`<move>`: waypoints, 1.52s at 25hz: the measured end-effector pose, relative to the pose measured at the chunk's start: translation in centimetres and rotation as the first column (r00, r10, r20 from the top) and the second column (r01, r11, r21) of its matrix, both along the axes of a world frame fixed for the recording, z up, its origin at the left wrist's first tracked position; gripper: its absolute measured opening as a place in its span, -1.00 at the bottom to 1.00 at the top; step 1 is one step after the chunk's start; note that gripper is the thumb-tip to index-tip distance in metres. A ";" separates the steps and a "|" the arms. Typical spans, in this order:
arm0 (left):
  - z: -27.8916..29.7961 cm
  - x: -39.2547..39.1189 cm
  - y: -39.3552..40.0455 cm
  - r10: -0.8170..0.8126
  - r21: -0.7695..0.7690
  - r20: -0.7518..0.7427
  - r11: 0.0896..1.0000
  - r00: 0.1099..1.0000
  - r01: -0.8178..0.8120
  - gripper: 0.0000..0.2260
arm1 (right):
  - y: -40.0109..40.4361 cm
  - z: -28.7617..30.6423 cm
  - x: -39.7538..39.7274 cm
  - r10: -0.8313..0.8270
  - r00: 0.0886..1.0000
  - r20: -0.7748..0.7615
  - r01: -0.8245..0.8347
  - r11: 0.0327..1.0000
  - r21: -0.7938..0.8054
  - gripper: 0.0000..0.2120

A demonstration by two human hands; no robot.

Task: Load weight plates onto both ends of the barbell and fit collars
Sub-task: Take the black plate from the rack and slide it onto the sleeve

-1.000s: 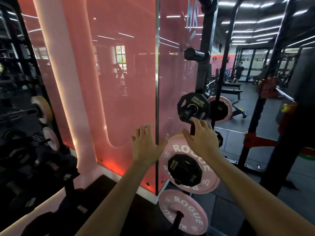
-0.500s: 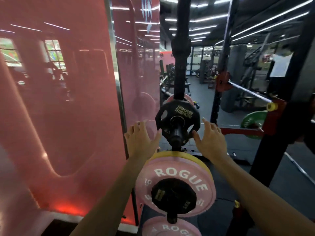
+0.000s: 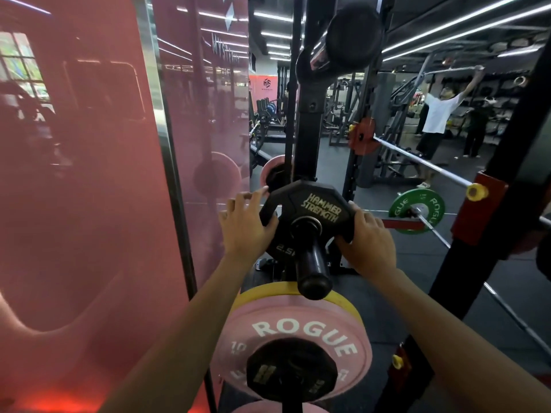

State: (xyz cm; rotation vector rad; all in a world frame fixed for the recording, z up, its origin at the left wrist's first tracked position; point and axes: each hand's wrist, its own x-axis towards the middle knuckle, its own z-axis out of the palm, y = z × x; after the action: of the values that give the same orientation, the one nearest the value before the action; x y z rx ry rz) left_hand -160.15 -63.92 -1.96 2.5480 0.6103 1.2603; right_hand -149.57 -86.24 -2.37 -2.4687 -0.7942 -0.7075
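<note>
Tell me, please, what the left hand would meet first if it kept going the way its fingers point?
Probably the rack upright behind the black Hammer Strength plate, though depth is unclear; the left hand already grips that plate's left edge.

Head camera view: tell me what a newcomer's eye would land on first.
Dead centre, both hands, left hand and right hand, grip a black Hammer Strength plate on its storage peg. Below sits a pink Rogue plate. A green plate rides the barbell at right.

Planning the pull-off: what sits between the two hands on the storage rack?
In the head view, the black Hammer Strength plate on its storage peg lies between the left hand and right hand, both gripping its edges.
</note>
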 end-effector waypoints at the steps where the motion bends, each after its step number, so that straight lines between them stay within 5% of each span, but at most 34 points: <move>1: 0.3 0.4 0.2 -0.002 0.028 -0.001 1.000 1.000 0.002 -0.53 | 0.1 0.0 0.3 0.009 1.000 0.013 -0.009 1.000 0.006 -0.35; 12: -0.1 0.4 -0.8 0.015 0.027 0.007 1.000 1.000 -0.015 -0.71 | 0.1 -0.2 -0.9 0.028 0.998 0.050 -0.034 0.991 0.131 -0.73; 28: 0.0 -13.9 -7.7 0.053 0.093 -0.003 0.994 0.999 -0.053 -0.83 | -7.3 0.8 -16.0 -0.018 0.985 0.172 -0.003 0.993 0.119 -0.70; 32: -0.6 -18.8 -11.9 0.047 0.223 -0.065 0.974 0.997 -0.031 -0.83 | -11.4 -0.9 -20.7 -0.018 0.985 0.174 0.004 0.997 0.082 -0.66; 38: -0.5 -23.8 -22.0 -0.045 0.180 -0.028 0.982 0.999 0.050 -0.77 | -22.4 -0.8 -26.6 -0.100 0.970 0.223 0.083 0.993 0.085 -0.56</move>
State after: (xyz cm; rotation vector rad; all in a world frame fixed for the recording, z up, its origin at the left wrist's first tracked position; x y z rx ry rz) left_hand -183.92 -85.89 -2.44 2.7102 0.4553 1.3263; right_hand -176.16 -108.64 -3.17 -2.3974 -0.7228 -1.0499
